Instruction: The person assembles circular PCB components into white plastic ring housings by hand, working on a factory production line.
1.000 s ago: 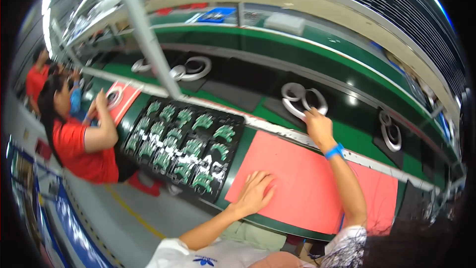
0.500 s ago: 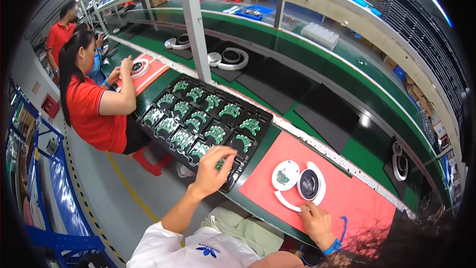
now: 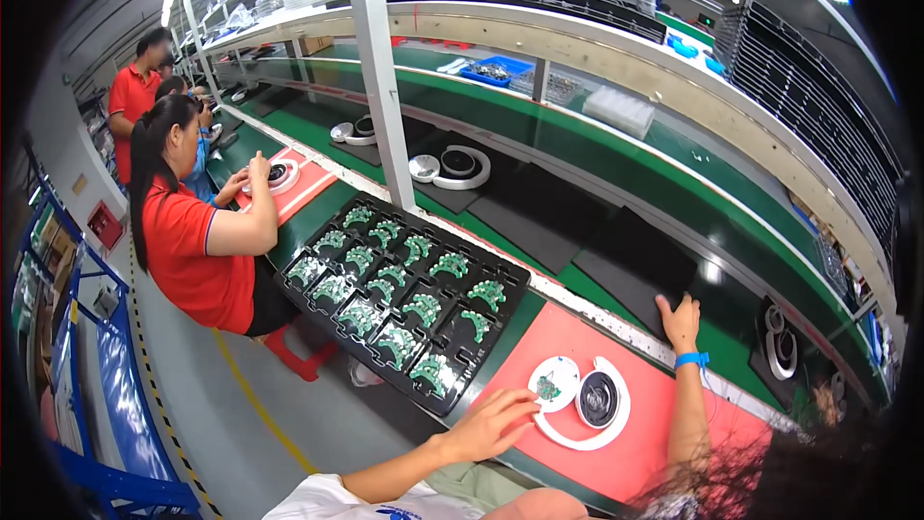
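Observation:
On the salmon-pink work mat (image 3: 539, 347) lies a white curved housing (image 3: 617, 416) with a dark round speaker-like part (image 3: 598, 399) inside it. Joined or close beside it is a white round disc (image 3: 555, 376) with a small green circuit board (image 3: 549, 387) on it. My left hand (image 3: 493, 424) has its fingers stretched out, the tips at the disc's left edge. My right hand (image 3: 681, 324), a blue band at its wrist, reaches across the white rail to the near edge of a black mat (image 3: 640, 265) on the green belt; its fingers are apart.
A black tray (image 3: 462, 356) of green circuit boards stands left of my mat. More white housings (image 3: 465, 166) (image 3: 782, 347) ride on black mats along the belt. A metal post (image 3: 377, 77) and overhead shelf (image 3: 597, 34) stand nearby. A co-worker in red (image 3: 197, 221) sits at left.
My left hand has moved from above the circuit-board tray to the white disc. The right hand has left the housing and reached out to the black mat on the belt. My view has shifted.

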Motion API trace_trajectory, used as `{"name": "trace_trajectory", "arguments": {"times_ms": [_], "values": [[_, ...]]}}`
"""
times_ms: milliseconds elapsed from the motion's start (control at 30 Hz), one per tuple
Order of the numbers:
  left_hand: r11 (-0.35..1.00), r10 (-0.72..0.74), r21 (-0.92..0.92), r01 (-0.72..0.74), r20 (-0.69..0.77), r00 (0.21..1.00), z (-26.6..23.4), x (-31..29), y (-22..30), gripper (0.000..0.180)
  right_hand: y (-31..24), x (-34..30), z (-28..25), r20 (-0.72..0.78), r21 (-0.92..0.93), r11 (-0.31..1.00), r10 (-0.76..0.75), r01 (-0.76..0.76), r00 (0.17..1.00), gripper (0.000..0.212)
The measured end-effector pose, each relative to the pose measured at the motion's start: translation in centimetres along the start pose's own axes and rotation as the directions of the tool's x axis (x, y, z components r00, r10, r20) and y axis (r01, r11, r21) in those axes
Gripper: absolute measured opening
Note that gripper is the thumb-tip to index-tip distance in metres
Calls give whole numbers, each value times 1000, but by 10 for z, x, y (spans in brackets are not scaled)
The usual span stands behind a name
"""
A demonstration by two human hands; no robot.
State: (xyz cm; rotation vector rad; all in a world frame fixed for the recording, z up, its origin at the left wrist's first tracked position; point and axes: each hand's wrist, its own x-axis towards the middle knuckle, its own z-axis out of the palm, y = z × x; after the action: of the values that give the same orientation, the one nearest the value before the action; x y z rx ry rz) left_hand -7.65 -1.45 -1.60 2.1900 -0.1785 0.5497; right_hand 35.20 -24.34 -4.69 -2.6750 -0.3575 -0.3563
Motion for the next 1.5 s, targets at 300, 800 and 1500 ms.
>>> {"name": "trace_trajectory", "arguments": {"times_ms": [300,800,1500], "values": [[992,-55,-119,51,-30,998,0,-6,-4,36,-13,0,30,-117,108,962,-240,252,964,50],[946,-105,258,195,-327,939,-139,-7,-22,13,-92,-16,16,159,-66,921,-370,384,915,67],[918,-387,-81,387,16,922,-119,56,3,21,-144,-228,-169,-224,228,562,-765,795,604,34]]}}
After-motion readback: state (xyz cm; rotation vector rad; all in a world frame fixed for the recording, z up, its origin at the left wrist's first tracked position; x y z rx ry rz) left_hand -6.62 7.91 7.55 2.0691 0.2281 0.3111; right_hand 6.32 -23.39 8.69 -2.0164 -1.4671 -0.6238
